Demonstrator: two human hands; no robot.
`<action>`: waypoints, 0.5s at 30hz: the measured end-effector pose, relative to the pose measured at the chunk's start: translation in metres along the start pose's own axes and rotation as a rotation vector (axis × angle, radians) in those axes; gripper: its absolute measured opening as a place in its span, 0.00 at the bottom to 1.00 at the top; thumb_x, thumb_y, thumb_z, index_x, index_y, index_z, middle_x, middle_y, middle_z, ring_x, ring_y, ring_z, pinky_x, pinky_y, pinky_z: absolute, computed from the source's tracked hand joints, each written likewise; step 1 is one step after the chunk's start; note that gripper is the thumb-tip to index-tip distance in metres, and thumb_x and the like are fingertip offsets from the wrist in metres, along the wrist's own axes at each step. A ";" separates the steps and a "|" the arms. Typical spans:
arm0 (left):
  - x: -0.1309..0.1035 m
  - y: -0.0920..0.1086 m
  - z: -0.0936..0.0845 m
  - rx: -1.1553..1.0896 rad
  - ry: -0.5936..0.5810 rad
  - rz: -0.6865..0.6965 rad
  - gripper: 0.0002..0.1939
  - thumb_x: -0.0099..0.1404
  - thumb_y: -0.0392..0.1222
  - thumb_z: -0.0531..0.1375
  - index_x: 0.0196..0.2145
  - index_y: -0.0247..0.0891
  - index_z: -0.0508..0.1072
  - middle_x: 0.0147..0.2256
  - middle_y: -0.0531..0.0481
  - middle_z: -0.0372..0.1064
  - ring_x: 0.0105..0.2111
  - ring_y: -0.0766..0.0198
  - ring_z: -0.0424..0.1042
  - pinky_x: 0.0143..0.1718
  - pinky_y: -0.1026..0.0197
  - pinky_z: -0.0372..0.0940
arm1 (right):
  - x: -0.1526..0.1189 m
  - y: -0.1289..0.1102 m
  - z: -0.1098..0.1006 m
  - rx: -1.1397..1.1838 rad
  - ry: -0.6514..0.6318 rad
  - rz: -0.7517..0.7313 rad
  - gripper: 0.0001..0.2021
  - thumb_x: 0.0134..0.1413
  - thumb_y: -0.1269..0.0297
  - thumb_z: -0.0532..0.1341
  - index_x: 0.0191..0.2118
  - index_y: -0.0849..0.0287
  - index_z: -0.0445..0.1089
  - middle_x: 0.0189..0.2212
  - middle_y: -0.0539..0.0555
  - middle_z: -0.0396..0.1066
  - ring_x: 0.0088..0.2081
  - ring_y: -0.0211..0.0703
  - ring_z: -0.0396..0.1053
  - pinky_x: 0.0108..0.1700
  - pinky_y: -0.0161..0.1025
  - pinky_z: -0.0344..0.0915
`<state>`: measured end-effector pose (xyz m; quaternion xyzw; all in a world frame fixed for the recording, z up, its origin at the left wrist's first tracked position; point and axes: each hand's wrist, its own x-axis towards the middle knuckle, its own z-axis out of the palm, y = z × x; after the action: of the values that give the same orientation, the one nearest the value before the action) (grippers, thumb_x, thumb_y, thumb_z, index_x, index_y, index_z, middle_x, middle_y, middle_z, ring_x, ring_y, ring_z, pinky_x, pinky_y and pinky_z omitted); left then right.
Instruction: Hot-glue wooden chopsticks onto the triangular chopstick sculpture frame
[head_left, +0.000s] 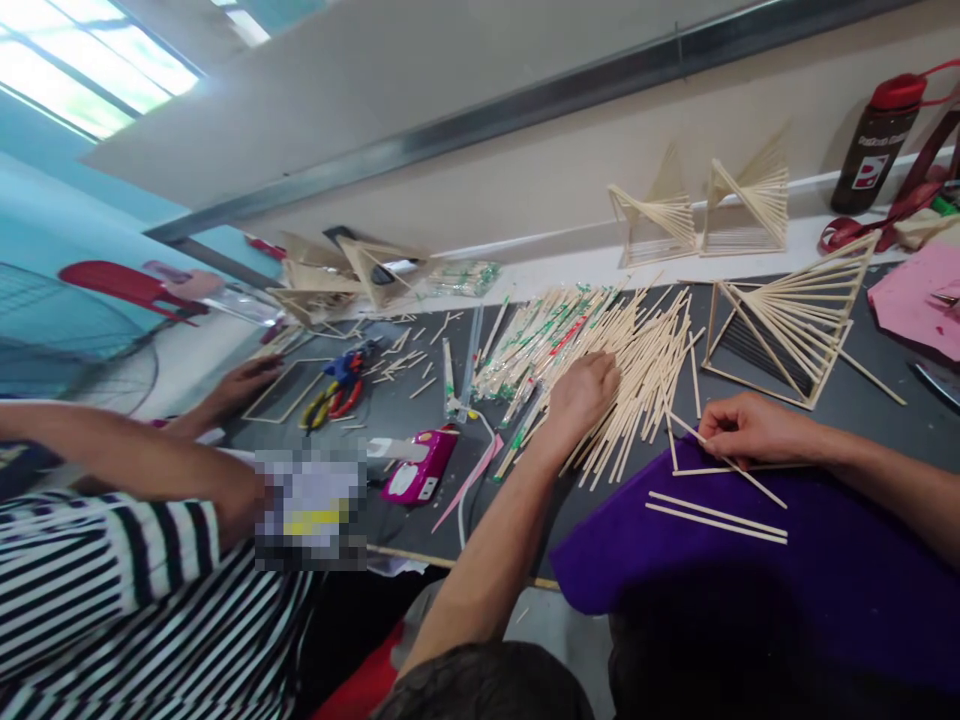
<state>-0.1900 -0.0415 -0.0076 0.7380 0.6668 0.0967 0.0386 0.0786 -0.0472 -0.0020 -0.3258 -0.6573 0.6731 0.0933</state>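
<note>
My left hand (585,396) rests on the left side of a large pile of loose wooden sticks (637,370), its fingers bent down among them; what they grip is hidden. My right hand (739,430) pinches a thin stick (761,487) that slants over the purple cloth (622,545). Under and beside that hand, more sticks (701,470) form a corner. Two parallel sticks (716,517) lie on the cloth just below. Behind my right hand stands a twisted stick structure (787,330) on a square frame.
Wrapped stick packs (536,340) lie left of the pile. A magenta device (421,467) with a white cable and some pliers (341,385) are further left. A person in a striped shirt (150,570) sits at left. Two stick structures and a bottle (877,145) stand behind.
</note>
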 end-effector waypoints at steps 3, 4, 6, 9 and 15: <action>0.004 0.001 -0.010 -0.063 0.043 -0.084 0.17 0.69 0.45 0.51 0.46 0.41 0.77 0.47 0.47 0.76 0.47 0.57 0.74 0.49 0.58 0.64 | 0.000 0.000 0.000 -0.017 0.001 0.002 0.07 0.45 0.62 0.59 0.28 0.60 0.66 0.20 0.44 0.61 0.19 0.30 0.58 0.22 0.30 0.56; 0.009 0.000 -0.013 -0.054 0.077 -0.140 0.17 0.68 0.45 0.52 0.47 0.42 0.77 0.47 0.48 0.77 0.46 0.57 0.74 0.48 0.58 0.65 | 0.000 0.000 0.000 -0.032 0.005 0.002 0.07 0.44 0.62 0.59 0.28 0.60 0.66 0.20 0.44 0.61 0.19 0.31 0.58 0.22 0.30 0.55; 0.024 -0.003 -0.018 0.011 0.122 -0.243 0.18 0.66 0.42 0.52 0.48 0.42 0.77 0.47 0.46 0.76 0.47 0.54 0.74 0.48 0.56 0.65 | 0.000 0.001 0.000 -0.053 0.008 0.001 0.06 0.44 0.63 0.59 0.28 0.60 0.66 0.19 0.44 0.61 0.20 0.31 0.58 0.22 0.30 0.55; 0.044 -0.004 -0.017 0.131 0.057 -0.312 0.19 0.64 0.40 0.52 0.47 0.37 0.78 0.46 0.40 0.77 0.46 0.49 0.74 0.45 0.54 0.65 | 0.000 0.001 0.000 -0.046 0.005 -0.001 0.06 0.44 0.63 0.58 0.28 0.60 0.65 0.20 0.45 0.62 0.20 0.32 0.59 0.22 0.30 0.55; 0.057 0.003 -0.011 0.203 -0.077 -0.233 0.18 0.63 0.43 0.51 0.40 0.41 0.81 0.41 0.42 0.78 0.44 0.51 0.75 0.40 0.57 0.65 | 0.000 -0.004 0.000 -0.086 0.009 0.028 0.06 0.43 0.64 0.57 0.29 0.60 0.66 0.19 0.45 0.63 0.20 0.33 0.60 0.22 0.30 0.54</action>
<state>-0.1842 0.0140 0.0085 0.6589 0.7522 -0.0048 0.0006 0.0772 -0.0468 0.0016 -0.3415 -0.6807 0.6440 0.0728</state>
